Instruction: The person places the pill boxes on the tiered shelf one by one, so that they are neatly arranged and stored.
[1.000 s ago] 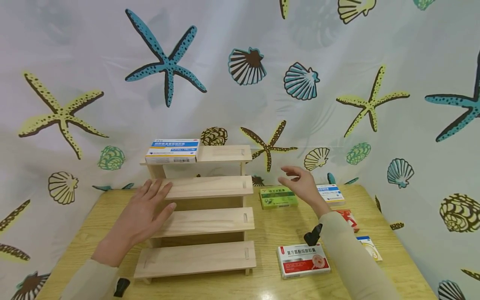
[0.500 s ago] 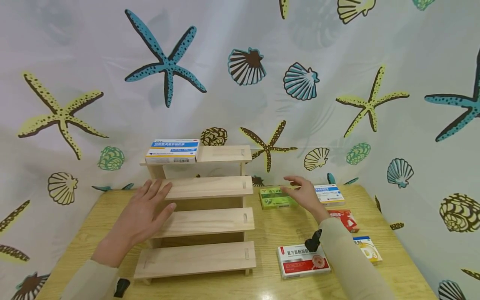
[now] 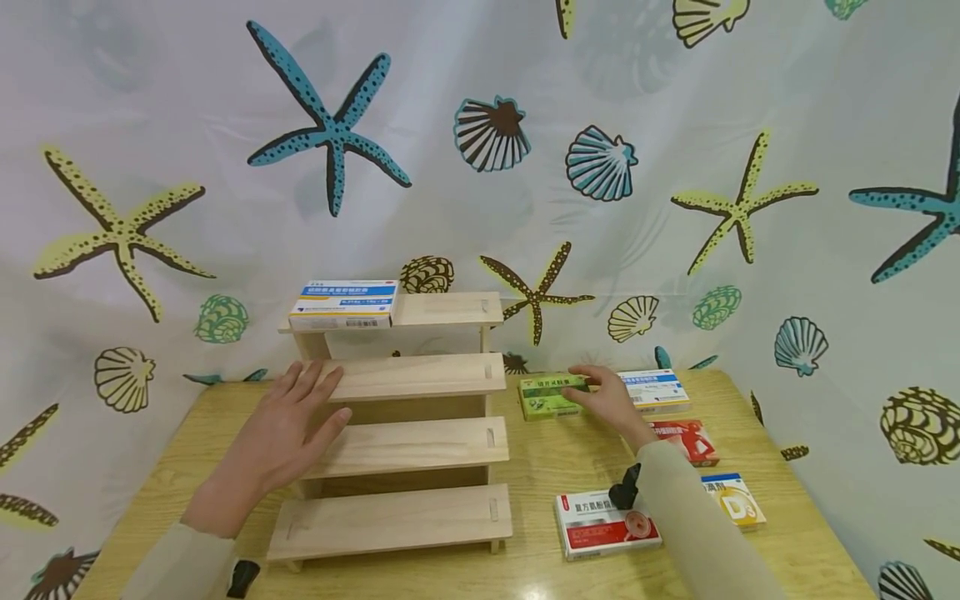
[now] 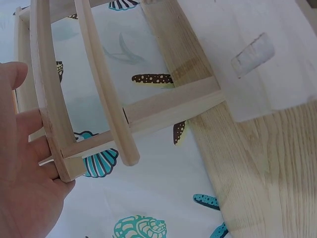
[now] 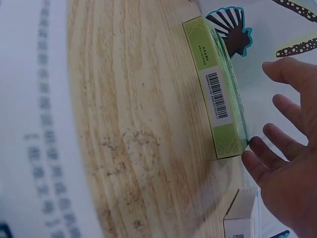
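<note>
My left hand rests with extended fingers on the left end of a stepped wooden shelf. In the left wrist view its fingers pass behind the shelf's edge. At the back of the table lies a green medicine box, flat, just right of the shelf. My right hand hovers over that box's right end, thumb and fingers apart. The right wrist view shows the loosely spread fingers beside the green box, with its barcode side facing the camera and little finger right at its corner.
A blue-and-white medicine box lies on the top tier. Right of the shelf are a red-and-white box, another blue-and-white box, a red box and a D3 box. A patterned curtain hangs behind the table.
My right hand has come down and slightly right, from above the green medicine box to its right end. The left hand has stayed on the shelf.
</note>
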Motion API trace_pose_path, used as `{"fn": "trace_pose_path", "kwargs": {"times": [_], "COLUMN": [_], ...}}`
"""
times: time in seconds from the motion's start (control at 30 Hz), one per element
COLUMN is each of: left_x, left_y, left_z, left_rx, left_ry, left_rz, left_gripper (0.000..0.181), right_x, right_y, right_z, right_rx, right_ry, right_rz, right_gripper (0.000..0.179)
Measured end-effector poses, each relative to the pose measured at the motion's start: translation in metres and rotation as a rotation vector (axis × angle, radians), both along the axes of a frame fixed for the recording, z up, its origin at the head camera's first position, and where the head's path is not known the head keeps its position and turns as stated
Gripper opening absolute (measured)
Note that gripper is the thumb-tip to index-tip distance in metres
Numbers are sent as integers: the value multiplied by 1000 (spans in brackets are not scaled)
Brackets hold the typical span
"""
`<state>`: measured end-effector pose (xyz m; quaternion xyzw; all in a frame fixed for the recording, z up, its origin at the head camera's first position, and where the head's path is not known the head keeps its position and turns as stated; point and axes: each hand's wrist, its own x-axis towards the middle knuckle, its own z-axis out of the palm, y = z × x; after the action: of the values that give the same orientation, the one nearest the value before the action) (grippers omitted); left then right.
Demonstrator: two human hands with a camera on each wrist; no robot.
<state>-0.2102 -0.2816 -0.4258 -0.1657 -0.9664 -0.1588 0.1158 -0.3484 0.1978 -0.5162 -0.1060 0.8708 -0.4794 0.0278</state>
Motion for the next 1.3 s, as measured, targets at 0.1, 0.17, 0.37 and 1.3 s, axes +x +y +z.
{"fn": "trace_pose_path", "kwargs": {"times": [0.1, 0.17, 0.37, 1.3], "left_x": [1, 1, 2, 3], "left_y": [0, 0, 1, 1], "left_z": [0, 1, 2, 3], "left_rx": [-1, 0, -3, 3], "left_ry": [3, 4, 1, -6], "left_rz": [3, 6, 10, 15], "left_gripper": [68, 68, 68, 69], "right_x": [-1, -2, -4, -9], "right_y": [0, 0, 0, 2], "right_z": [-4, -6, -12, -24], "right_rx": [8, 8, 21, 226], "right_ry": [-1, -12, -62, 35], "right_rz": [-12, -24, -46, 41], "right_gripper": [55, 54, 52, 67]}}
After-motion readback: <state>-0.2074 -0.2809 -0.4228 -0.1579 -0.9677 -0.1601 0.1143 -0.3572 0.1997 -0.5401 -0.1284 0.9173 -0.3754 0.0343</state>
